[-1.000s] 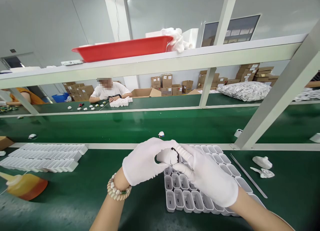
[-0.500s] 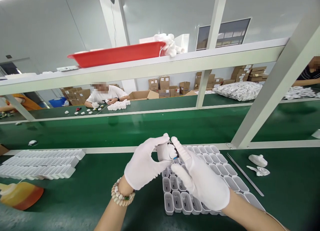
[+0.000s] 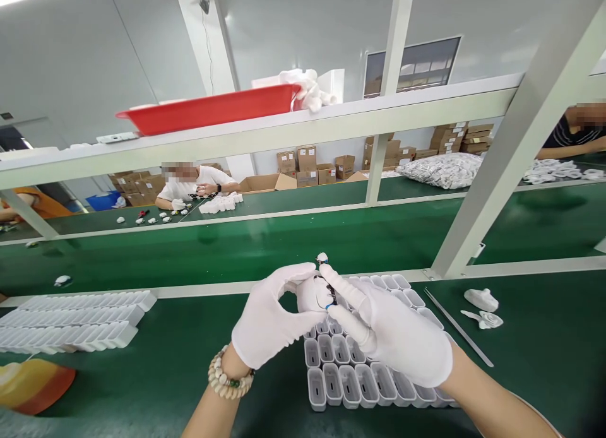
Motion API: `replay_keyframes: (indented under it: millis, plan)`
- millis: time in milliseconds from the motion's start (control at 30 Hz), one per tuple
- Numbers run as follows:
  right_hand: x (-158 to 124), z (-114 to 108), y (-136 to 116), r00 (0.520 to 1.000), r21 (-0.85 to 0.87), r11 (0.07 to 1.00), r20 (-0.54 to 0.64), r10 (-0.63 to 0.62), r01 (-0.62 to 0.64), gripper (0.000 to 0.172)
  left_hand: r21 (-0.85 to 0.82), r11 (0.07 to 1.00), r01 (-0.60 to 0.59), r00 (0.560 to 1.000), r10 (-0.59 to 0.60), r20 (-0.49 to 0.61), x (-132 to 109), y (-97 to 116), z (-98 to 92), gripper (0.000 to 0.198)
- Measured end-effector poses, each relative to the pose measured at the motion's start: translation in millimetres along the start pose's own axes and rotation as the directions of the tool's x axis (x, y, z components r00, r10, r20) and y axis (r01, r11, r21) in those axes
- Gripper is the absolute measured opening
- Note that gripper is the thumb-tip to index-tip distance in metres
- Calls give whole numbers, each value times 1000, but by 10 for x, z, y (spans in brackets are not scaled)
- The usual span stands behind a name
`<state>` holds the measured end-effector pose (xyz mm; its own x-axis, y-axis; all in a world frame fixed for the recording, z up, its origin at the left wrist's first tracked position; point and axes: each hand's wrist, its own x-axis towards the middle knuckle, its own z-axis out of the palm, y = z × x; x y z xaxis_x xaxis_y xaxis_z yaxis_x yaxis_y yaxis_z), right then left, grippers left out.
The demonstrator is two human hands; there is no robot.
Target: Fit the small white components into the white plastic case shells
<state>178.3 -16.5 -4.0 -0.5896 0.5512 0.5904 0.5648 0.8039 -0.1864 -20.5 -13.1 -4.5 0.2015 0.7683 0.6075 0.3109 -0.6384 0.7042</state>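
Note:
My left hand, in a white glove, grips a small rounded white part between thumb and fingers. From the other side my right hand, also gloved, pinches a small piece with black and blue details at the white part's right side. Both hands are over the back left of a block of white open-topped cups, set in rows on the green table. Just beyond my fingertips, a small white and dark piece shows on the green belt.
Rows of white cases stand at left, above a yellow and orange object. Metal tweezers and two white pieces lie at right. A slanted post carries a shelf with a red tray. People sit across the belt.
The view has shifted slightly. The white part has turned in my left hand, and my right fingers have closed in on its side. A small piece has come into sight on the belt.

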Motion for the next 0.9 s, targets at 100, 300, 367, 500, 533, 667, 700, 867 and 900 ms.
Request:
replay_keyframes:
  millis: [100, 300, 367, 500, 533, 667, 700, 867, 900]
  plan:
    - [-11, -2, 0, 999, 3, 1000, -50, -20, 20, 61, 18, 1000, 5, 1000, -5, 29, -17, 30, -12, 55]
    - [-24, 20, -35, 997, 32, 999, -64, 41, -39, 57, 23, 1000, 9, 1000, -10, 17, -26, 79, -12, 51]
    - [-27, 27, -57, 999, 24, 999, -34, 32, -31, 58, 6, 1000, 21, 1000, -21, -16, -29, 77, 17, 51]
    - [-25, 104, -137, 993, -32, 997, -104, 63, -67, 65, -1, 999, 33, 996, -33, -78, -54, 53, 92, 48]
    - [-22, 134, -159, 989, -30, 996, -128, 78, -82, 67, 12, 1000, 27, 996, -26, -91, -62, 45, 105, 47]
    - [-15, 243, -203, 988, 53, 994, -117, 101, -95, 66, 53, 997, -51, 992, 57, -111, -84, 39, 110, 45]
    - [-17, 260, -202, 989, 82, 992, -108, 101, -92, 66, 61, 996, -69, 992, 75, -101, -85, 45, 101, 45]
    - [-30, 247, -166, 975, 272, 942, -42, 218, -199, 64, 105, 990, -96, 994, 100, -39, -59, 65, 64, 44]
    - [-27, 227, -159, 958, 326, 908, -26, 286, -262, 62, 103, 990, -97, 995, 100, -25, -54, 63, 66, 44]
